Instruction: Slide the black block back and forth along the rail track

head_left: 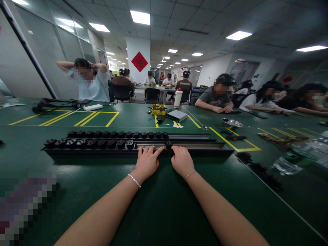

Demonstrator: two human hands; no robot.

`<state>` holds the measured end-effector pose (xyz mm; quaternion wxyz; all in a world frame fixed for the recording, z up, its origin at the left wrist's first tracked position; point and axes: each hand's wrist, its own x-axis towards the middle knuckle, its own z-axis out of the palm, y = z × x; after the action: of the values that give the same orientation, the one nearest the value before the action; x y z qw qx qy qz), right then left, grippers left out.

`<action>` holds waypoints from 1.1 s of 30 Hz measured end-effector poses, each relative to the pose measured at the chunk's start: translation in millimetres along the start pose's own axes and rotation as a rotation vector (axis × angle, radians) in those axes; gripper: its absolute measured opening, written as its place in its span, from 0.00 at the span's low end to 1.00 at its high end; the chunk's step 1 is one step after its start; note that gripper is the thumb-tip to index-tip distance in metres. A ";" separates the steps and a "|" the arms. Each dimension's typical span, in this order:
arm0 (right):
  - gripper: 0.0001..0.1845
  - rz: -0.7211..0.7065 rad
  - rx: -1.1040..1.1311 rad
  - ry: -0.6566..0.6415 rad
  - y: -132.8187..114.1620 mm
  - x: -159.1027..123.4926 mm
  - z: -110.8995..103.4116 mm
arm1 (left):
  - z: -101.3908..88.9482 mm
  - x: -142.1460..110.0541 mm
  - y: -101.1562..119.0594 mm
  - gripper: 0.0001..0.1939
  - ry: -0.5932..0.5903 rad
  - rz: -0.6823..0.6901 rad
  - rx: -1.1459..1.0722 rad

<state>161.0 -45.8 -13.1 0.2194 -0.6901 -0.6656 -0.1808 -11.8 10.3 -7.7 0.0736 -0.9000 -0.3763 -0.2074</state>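
A long black power track (179, 153) lies across the green table in front of me, with several black round socket modules (111, 144) seated along its left part. One more black module (169, 145) sits in the track's channel between my hands. My left hand (148, 162) rests on the track's front edge, fingers spread, the index finger reaching toward that module's left side. My right hand (183, 160) has bent fingers at the module's right side and appears to grip it; its fingertips are partly hidden. Behind lies a second track (192, 136), also holding a row of modules.
Farther back stand a white bottle (178, 98), a grey box (176, 116) and a yellow box with cables (159, 109). At right are a metal bowl (232, 123), loose wires (279, 139) and a clear plastic bottle (289, 164). Several people sit around the tables.
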 end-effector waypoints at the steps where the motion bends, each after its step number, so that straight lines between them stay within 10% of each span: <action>1: 0.19 0.000 0.001 -0.001 0.1 0.2 -0.1 | -0.1 -0.1 0.0 0.32 0.002 0.000 -0.001; 33: 0.16 0.032 -0.040 -0.007 2.4 1.0 -1.7 | -2.5 -0.1 0.8 0.32 -0.016 -0.006 0.000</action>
<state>163.5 -45.9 -11.3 0.2061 -0.7056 -0.6514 -0.1879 -12.1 9.0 -5.5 0.0696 -0.9004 -0.3798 -0.2004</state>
